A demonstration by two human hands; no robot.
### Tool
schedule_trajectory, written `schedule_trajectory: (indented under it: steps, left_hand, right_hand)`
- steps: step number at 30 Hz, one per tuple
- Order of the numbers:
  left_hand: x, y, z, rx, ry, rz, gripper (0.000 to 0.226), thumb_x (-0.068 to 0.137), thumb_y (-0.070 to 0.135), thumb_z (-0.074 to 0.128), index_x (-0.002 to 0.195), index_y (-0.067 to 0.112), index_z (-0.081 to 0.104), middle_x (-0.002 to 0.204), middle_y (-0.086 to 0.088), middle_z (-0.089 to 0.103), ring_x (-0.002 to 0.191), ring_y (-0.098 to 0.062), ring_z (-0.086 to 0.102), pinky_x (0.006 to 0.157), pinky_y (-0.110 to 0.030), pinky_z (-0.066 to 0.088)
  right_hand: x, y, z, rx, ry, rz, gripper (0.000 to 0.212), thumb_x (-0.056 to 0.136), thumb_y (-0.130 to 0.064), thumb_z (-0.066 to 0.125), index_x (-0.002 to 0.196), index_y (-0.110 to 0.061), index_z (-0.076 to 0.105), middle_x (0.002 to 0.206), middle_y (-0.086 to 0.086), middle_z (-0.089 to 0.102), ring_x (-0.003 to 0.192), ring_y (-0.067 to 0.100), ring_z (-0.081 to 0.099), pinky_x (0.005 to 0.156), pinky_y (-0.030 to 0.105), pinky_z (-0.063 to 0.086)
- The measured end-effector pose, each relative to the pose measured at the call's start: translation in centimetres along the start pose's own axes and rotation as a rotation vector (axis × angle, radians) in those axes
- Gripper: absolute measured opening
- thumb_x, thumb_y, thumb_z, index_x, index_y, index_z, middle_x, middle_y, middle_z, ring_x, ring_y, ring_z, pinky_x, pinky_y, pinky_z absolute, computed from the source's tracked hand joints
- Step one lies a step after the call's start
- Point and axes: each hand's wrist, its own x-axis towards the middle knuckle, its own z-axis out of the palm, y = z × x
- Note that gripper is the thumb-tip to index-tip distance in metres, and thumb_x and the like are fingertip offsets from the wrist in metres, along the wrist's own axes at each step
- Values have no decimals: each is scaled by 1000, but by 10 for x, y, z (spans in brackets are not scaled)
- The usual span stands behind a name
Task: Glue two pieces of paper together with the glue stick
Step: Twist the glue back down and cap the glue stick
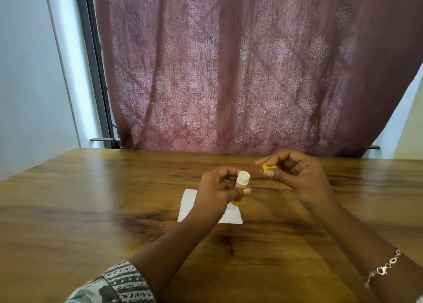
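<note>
L hand gripped the glue upright over the paper, nozzle bare & ready to apply. R hand pinched the cap just beside it, clear of the tip. Only one sheet visible on the table.

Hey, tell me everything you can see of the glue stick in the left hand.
The small yellow plastic glue stick has a white open neck at its top and a trace of red near its base. Its yellow cap is off, pinched in the right hand. The left hand grips the tube round its middle, tilted slightly, above the white paper sheet on the wooden table.
</note>
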Motion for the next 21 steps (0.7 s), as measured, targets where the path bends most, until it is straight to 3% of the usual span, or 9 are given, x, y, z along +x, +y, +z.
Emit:
schedule_trajectory:
  steps: [5,8,10,13,18,21]
  left_hand:
    - [0,-1,0,32,-7,-4,29,71,-8,68,86,16,62,77,-5,65,72,-16,60,61,-17,52]
    - [0,0,0,51,-21,13,27,72,-7,68,88,14,63,78,-4,65,68,-10,61,59,-13,52]
    - [0,0,0,62,-30,23,27,72,-6,68,89,14,64,79,-2,66,66,-4,61,59,-12,51]
    - [0,-1,-1,72,-37,41,27,71,-5,69,88,15,65,78,0,67,66,-3,61,59,-11,50]
    - [1,-4,0,111,-50,70,25,70,-3,71,87,14,67,77,2,67,63,-2,59,57,-11,47]
    - [2,-4,0,114,-55,78,26,69,-5,71,83,16,66,74,4,66,58,3,59,53,-8,44]
  right_hand:
    - [-3,-2,7,124,2,29,24,58,-3,66,80,-5,59,78,2,73,86,22,70,73,23,57]
    - [-4,-1,11,50,-47,46,32,60,0,66,92,2,62,94,12,70,94,21,67,77,22,56]
    - [-5,-1,12,9,-54,40,31,63,6,65,94,8,62,101,20,65,97,23,65,78,22,56]
    - [-5,-2,13,25,-45,37,25,65,13,62,89,7,60,97,17,66,96,20,67,76,21,56]
    - [-6,-1,15,57,-80,-4,22,59,0,65,80,-1,60,88,13,60,99,17,66,79,22,56]
    - [-5,1,12,-51,-109,-58,21,58,-6,67,78,-3,62,87,10,58,100,19,65,85,26,54]
